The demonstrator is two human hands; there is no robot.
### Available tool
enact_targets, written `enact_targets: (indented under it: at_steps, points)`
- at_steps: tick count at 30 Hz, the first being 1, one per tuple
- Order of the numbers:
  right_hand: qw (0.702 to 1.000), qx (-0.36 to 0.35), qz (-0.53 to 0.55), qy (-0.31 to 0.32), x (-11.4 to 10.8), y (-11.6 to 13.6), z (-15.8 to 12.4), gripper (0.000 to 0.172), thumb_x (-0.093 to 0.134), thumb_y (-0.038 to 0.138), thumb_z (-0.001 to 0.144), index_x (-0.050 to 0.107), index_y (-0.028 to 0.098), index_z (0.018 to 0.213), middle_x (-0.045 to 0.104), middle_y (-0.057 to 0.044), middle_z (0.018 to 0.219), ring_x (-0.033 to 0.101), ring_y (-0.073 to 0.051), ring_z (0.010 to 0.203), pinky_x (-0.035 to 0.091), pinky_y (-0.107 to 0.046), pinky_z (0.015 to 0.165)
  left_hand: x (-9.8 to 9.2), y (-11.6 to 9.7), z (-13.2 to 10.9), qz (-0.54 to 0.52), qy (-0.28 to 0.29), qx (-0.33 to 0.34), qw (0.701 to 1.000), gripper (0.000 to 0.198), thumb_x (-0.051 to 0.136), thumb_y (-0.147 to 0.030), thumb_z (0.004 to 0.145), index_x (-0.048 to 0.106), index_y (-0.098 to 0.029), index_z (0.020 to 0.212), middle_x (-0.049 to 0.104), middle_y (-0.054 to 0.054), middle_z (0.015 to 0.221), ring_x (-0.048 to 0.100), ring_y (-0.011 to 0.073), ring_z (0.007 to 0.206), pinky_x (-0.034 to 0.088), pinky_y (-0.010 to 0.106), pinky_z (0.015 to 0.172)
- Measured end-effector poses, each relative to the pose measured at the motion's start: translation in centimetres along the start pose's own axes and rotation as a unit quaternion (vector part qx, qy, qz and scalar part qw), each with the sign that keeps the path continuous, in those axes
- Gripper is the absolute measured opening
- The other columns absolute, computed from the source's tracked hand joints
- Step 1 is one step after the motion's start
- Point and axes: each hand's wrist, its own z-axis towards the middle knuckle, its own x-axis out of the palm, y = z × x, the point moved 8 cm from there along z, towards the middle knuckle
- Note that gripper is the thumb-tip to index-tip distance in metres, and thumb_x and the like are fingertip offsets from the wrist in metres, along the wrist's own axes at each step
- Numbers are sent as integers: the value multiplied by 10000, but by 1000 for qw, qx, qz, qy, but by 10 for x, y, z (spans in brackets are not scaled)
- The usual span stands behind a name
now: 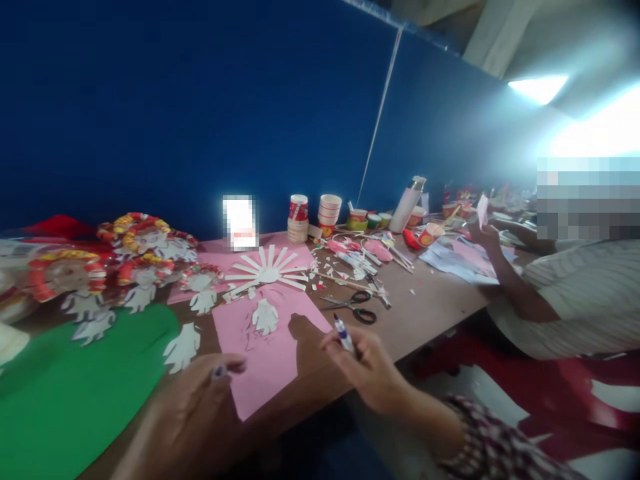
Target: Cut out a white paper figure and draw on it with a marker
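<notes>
My right hand (363, 367) is closed around a white-and-purple marker (344, 335), its dark tip pointing up, over the table's front edge. To the left, my left hand (193, 390) is closed, thumb and fingers curled together, on a small purple piece that looks like the marker cap (219, 372). Between the hands lies a pink paper sheet (255, 387) with dark pen marks on it. A white figure-shaped paper cutout (265, 317) rests on that sheet. Another white cutout (183, 347) lies just beyond my left hand, by the green sheet (95, 393).
Black-handled scissors (357, 307) lie beyond my right hand, near paper scraps and sticks. White strips (270, 275) fan out from a centre. Red-and-yellow rings (65, 275) with cutouts sit left. Paper cups (329, 213) line the blue wall. A co-worker's arm (520, 287) is at right.
</notes>
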Motion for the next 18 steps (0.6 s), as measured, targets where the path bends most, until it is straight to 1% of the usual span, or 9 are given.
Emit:
enact_targets:
  at_steps: [2, 4, 5, 7, 9, 11, 13, 15, 18]
  points:
    - [991, -29, 127, 9, 36, 7, 2, 270, 527, 480, 857, 641, 240, 807, 529, 23, 591, 480, -118, 518, 430, -229, 515, 19, -32, 5, -88, 1, -10, 996, 338, 417, -311, 938, 567, -321, 1240, 568, 48, 1328, 546, 265, 1203, 546, 406, 905]
    - [983, -61, 176, 9, 61, 15, 1, 181, 655, 451, 739, 629, 273, 717, 611, 22, 685, 575, -167, 656, 499, -290, 639, 31, -53, 4, -156, -20, -24, 987, 379, 385, -333, 948, 549, -358, 1289, 544, 40, 1366, 486, 280, 1276, 518, 467, 964]
    - [980, -59, 190, 14, 71, 16, 0, 177, 692, 455, 679, 616, 295, 686, 607, 42, 668, 566, -163, 621, 498, -283, 598, 37, -59, 3, -190, -23, -37, 981, 391, 378, -345, 950, 538, -373, 1306, 555, 38, 1355, 463, 282, 1298, 511, 483, 975]
    - [974, -31, 226, 0, 80, 9, -1, 310, 788, 462, 483, 579, 317, 660, 551, 77, 567, 473, -127, 462, 417, -228, 431, 49, -60, -3, -261, -24, -86, 961, 422, 332, -350, 962, 492, -377, 1352, 572, 46, 1337, 441, 273, 1318, 506, 487, 986]
    - [966, -8, 259, 4, 84, 2, -3, 373, 817, 443, 418, 563, 310, 656, 540, 82, 542, 453, -120, 434, 405, -224, 412, 62, -58, -8, -326, -5, -126, 937, 451, 271, -346, 975, 438, -369, 1394, 580, 56, 1329, 482, 257, 1286, 514, 464, 980]
    - [962, -19, 271, -1, 78, 0, -5, 386, 823, 430, 422, 557, 294, 667, 535, 75, 545, 449, -119, 438, 406, -226, 414, 72, -59, -9, -345, 24, -128, 930, 469, 242, -352, 981, 380, -361, 1429, 570, 58, 1345, 516, 246, 1255, 524, 441, 968]
    - [968, -56, 242, -26, 62, 2, -4, 337, 789, 434, 512, 570, 268, 706, 553, 51, 599, 454, -114, 464, 401, -220, 427, 74, -63, -7, -316, 51, -89, 943, 492, 288, -381, 972, 300, -357, 1464, 535, 62, 1383, 508, 248, 1262, 517, 426, 977]
    - [984, -42, 171, -10, 48, -3, 3, 206, 655, 414, 735, 590, 226, 787, 578, 18, 651, 473, -106, 504, 423, -215, 482, 71, -66, -6, -253, 70, -27, 965, 563, 390, -411, 942, 239, -350, 1481, 503, 75, 1410, 497, 260, 1271, 502, 421, 993]
    - [998, -68, -1, -17, 13, -11, 30, 219, 628, 398, 781, 598, 185, 820, 596, 7, 655, 503, -111, 546, 411, -202, 506, 56, -57, -6, -117, 53, 25, 991, 539, 486, -368, 909, 334, -338, 1425, 516, 87, 1388, 512, 259, 1247, 494, 415, 992]
